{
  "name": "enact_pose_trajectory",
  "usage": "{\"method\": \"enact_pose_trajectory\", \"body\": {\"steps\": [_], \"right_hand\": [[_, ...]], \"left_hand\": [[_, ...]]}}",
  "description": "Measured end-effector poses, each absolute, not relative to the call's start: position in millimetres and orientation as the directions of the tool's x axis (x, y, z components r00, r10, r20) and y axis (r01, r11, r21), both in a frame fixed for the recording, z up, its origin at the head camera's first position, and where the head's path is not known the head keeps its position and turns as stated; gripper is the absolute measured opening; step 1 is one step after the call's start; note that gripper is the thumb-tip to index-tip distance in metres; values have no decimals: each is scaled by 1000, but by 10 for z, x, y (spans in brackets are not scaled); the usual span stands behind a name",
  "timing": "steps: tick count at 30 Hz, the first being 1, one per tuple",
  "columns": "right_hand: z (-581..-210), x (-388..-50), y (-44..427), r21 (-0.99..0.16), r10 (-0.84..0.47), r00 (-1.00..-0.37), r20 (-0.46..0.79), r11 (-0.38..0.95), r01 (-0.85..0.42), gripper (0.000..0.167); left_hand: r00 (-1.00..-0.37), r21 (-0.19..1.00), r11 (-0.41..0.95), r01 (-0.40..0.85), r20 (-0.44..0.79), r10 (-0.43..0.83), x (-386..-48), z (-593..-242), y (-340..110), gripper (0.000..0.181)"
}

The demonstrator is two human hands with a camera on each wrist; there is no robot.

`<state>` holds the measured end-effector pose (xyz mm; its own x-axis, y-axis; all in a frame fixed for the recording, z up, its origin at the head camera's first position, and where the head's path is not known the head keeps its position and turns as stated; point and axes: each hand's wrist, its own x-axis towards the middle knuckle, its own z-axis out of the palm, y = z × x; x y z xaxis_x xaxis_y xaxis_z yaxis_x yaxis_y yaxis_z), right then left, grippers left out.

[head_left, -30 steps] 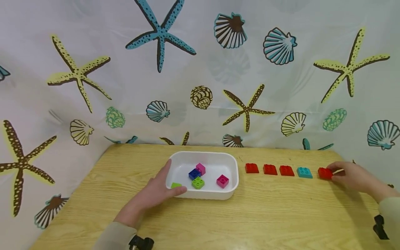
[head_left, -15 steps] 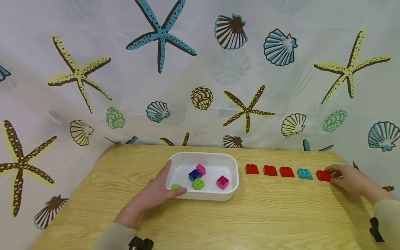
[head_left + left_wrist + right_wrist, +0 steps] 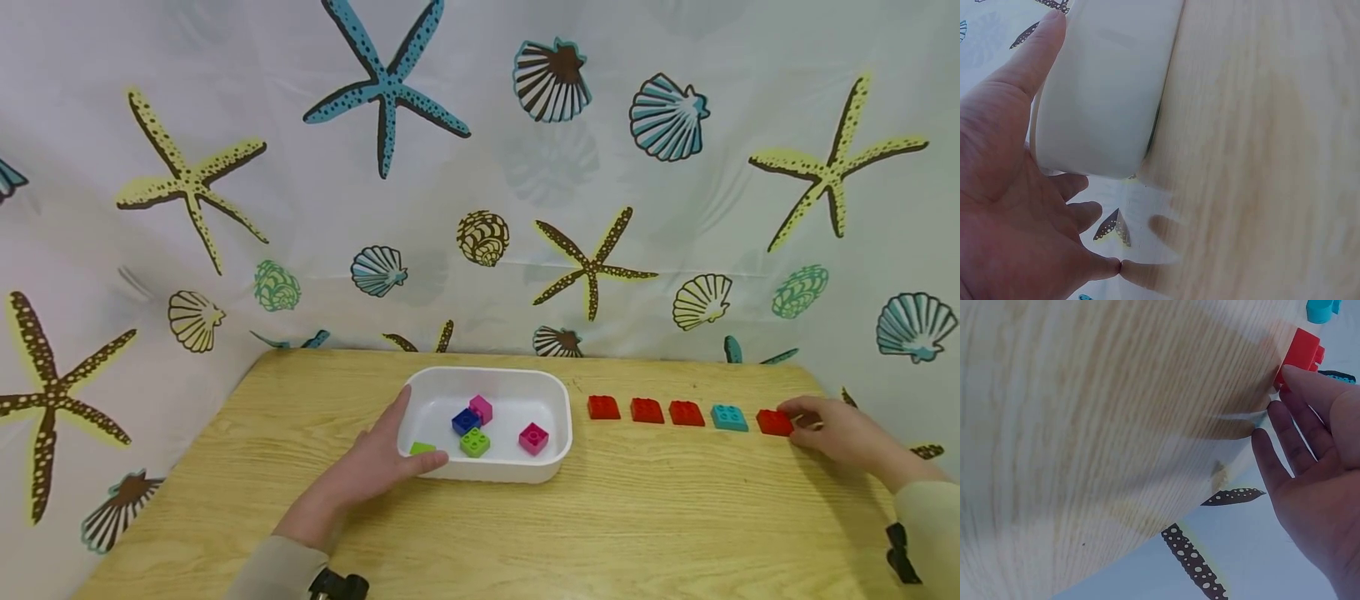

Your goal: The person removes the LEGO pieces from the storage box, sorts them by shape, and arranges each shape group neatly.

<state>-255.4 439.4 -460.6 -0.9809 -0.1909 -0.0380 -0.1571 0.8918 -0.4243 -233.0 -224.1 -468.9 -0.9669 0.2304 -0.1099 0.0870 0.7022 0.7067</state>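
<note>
Well right of the tray [image 3: 495,472], the rightmost red brick [image 3: 772,423] sits with its outer end pinched between the right hand's [image 3: 840,429] thumb and finger. It looks light, rigid and sturdy; opposite sides should suit a pinch. The left hand's [image 3: 378,454] spread fingers rest against the tray's left end. The table's [image 3: 600,533] far edge runs behind the tray; room seems widest on its near side.

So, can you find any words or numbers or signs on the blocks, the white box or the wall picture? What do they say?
There are none that I can read in any view.
Red brick at the right hand, and the other bricks: no lettering shows; any tiny marks would be too small to read.
White box: no label shows.
Patterned cloth: just starfish and shells, no letters.
</note>
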Motion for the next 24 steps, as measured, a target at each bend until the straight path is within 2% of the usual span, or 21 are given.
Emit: {"method": "enact_pose_trajectory", "body": {"steps": [14, 21, 24], "right_hand": [[-4467, -2561, 4297, -400, -222, -975, -17, 895, -197, 64], [-4213, -2599, 3866, -368, -220, -974, 58, 902, -225, 80], [-4149, -2602, 3602, -358, -257, -960, 111, 891, -280, 84]], "left_hand": [[-967, 703, 708, 70, -126, 222, -2330, -4685, -2232, 131], [-967, 704, 708, 62, -133, 217, -2321, -4681, -2221, 131], [-966, 705, 707, 58, -138, 217, -2315, -4682, -2218, 131]]}}
